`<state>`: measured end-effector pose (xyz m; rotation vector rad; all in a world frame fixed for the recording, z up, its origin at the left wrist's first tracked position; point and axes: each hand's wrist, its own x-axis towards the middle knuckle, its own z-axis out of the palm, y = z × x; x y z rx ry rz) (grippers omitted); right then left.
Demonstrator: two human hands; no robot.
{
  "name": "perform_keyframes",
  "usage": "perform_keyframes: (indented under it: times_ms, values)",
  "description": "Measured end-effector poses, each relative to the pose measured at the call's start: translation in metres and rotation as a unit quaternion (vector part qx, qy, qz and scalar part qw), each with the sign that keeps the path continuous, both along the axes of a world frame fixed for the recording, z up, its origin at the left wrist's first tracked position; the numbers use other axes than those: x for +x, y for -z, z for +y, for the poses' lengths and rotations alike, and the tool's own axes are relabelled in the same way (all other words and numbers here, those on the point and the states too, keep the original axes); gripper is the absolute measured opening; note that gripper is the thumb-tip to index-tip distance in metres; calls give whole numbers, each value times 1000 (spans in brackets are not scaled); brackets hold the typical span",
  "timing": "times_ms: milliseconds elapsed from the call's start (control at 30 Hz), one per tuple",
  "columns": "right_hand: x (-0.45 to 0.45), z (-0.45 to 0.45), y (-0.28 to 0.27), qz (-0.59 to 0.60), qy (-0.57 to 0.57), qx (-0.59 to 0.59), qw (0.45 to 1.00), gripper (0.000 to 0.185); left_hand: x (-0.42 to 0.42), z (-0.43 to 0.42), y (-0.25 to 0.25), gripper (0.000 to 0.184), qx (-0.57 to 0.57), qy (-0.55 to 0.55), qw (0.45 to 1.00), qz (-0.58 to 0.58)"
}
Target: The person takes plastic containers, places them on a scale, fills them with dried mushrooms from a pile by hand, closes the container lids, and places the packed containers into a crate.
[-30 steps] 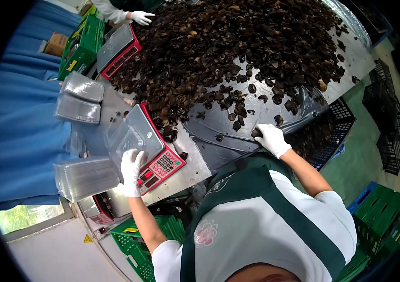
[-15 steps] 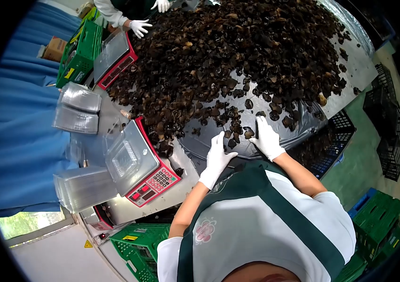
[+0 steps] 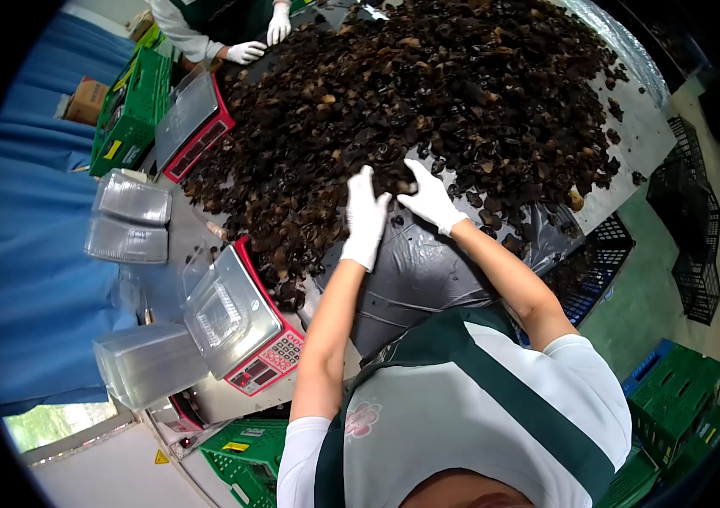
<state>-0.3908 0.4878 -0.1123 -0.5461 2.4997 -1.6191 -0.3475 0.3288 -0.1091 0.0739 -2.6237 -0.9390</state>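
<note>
A broad heap of dark brown pieces that look like wood ear mushrooms (image 3: 428,93) covers much of the table. At its near edge, my left hand (image 3: 366,218), in a white glove, touches the pieces with its fingers stretched forward and the thumb apart. My right hand (image 3: 430,201), gloved too, faces it from the right with the thumb and fingers apart. A few dark pieces lie between the two hands, and neither hand is closed round any. Below them a dark plastic sheet (image 3: 419,267) covers the table's near edge.
A red scale (image 3: 246,309) holding a clear tray stands at the left, near stacked clear containers (image 3: 148,360). Another scale (image 3: 191,123) is farther back. A co-worker's gloved hands (image 3: 246,52) rest at the heap's far left. A black crate (image 3: 601,262) sits right of the sheet.
Both my hands have moved forward and slightly left, away from my body, and loose pieces on the sheet have shifted up to the heap. The co-worker's hands have come closer together.
</note>
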Motion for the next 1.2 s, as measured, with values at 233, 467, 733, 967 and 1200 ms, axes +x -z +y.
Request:
perform_keyframes:
  times_ms: [233, 467, 733, 967, 1200]
  values:
    - [-10, 84, -79, 55, 146, 13, 988, 45, 21, -13, -41, 60, -34, -8, 999, -27]
    - [-19, 207, -38, 208, 369, 225, 878, 42, 66, 44, -21, 44, -55, 125, 991, -13]
    - [-49, 139, -55, 197, 229, 245, 921, 28, 95, 79, 0, 42, -47, 210, 976, -18]
    - [-66, 107, -46, 104, 160, 370, 909, 23, 110, 70, 24, 44, -55, 229, 971, 33]
    - [-32, 136, -56, -18, 214, -66, 975, 31, 111, 71, 19, 40, -51, 225, 972, 31]
